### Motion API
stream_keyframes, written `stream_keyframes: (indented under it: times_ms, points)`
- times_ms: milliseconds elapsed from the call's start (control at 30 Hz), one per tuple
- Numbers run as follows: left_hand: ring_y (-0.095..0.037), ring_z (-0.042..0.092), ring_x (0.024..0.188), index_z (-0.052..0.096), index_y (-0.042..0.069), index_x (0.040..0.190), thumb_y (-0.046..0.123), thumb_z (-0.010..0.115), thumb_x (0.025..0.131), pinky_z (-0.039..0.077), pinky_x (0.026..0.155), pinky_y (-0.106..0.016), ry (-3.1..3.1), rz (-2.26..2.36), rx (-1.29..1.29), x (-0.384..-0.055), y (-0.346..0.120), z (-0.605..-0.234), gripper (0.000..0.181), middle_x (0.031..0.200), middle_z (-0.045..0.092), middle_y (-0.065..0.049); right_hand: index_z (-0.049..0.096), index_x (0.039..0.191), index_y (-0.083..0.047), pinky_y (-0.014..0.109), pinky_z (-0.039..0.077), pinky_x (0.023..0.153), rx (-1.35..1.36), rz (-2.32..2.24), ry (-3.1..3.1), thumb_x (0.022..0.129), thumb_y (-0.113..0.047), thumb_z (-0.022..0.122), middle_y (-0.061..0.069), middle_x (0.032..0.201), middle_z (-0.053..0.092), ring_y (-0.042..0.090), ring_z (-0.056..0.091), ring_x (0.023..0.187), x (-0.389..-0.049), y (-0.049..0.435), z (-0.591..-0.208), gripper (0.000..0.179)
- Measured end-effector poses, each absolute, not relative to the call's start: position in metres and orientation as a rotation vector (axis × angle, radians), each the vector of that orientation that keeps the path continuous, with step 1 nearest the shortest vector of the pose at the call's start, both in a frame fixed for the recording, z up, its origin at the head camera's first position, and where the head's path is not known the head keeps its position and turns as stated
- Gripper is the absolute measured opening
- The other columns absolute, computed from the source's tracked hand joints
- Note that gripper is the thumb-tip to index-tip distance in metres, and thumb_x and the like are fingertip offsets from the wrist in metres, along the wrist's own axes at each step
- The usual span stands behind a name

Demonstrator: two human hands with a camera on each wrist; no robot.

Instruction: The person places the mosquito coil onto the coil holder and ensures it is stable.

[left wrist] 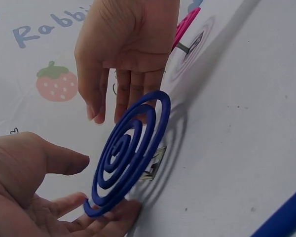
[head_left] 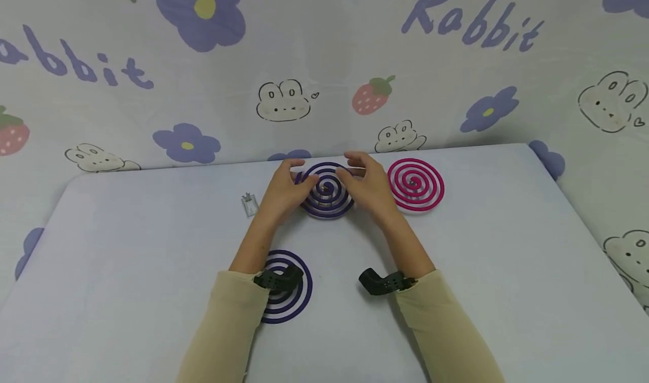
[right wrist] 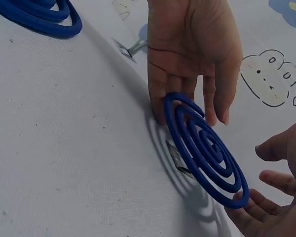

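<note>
A blue mosquito coil [head_left: 328,188] sits raised on a small metal stand [left wrist: 158,165] at the back middle of the table. My left hand [head_left: 283,194] is at its left edge, fingertips reaching beneath the outer ring and thumb held off above. On the opposite edge is my right hand [head_left: 370,185], its fingers loosely bent around the rim, the thumb also apart from the coil. In the right wrist view, the right fingertips [right wrist: 244,212] meet the coil's lower edge. Neither hand pinches it.
A pink coil [head_left: 414,181] is on its own stand to the right. Left of the hands lies a bare metal stand [head_left: 249,204]. Another blue coil [head_left: 309,284] lies nearer, partly covered by the left forearm. A patterned cloth [head_left: 334,50] hangs behind the white table [head_left: 152,259].
</note>
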State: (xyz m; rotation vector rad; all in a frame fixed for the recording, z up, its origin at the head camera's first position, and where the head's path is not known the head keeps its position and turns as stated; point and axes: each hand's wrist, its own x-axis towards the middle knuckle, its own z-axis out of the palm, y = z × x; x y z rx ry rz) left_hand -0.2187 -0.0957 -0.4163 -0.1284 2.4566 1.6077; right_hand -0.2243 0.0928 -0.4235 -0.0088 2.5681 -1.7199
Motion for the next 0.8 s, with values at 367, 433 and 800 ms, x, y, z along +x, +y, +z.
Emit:
stream_keyframes:
  times_ms: [367,433,800]
  points:
    - [-0.038,0.045,0.154,0.041,0.013,0.160,0.029,0.064,0.105,0.040,0.127,-0.054,2.570,1.494,0.109,-0.222,-0.099,-0.405,0.062,0.163,0.047,-0.021,0.056,0.149,-0.006,0.046,0.046,0.124,-0.215,-1.649,2.685,0.104,-0.023,0.068,0.015,0.155,0.057,0.032,0.054,0.146,-0.225,0.100,-0.411,0.050]
    - [-0.036,0.041,0.157,0.040,0.014,0.160,0.028,0.064,0.105,0.036,0.128,-0.056,2.616,1.468,0.181,-0.219,-0.101,-0.404,0.062,0.165,0.045,-0.018,0.056,0.150,-0.006,0.048,0.044,0.125,-0.274,-1.606,2.712,0.103,-0.022,0.068,0.016,0.156,0.056,0.033,0.052,0.148,-0.225,0.100,-0.410,0.051]
    - [-0.031,0.040,0.157,0.042,0.013,0.160,0.028,0.068,0.102,0.031,0.131,-0.054,2.777,1.241,0.552,-0.190,-0.136,-0.390,0.065,0.165,0.046,-0.011,0.046,0.157,-0.006,0.049,0.041,0.127,-0.658,-1.454,2.771,0.099,-0.026,0.073,0.015,0.160,0.052,0.032,0.050,0.150,-0.206,0.085,-0.403,0.067]
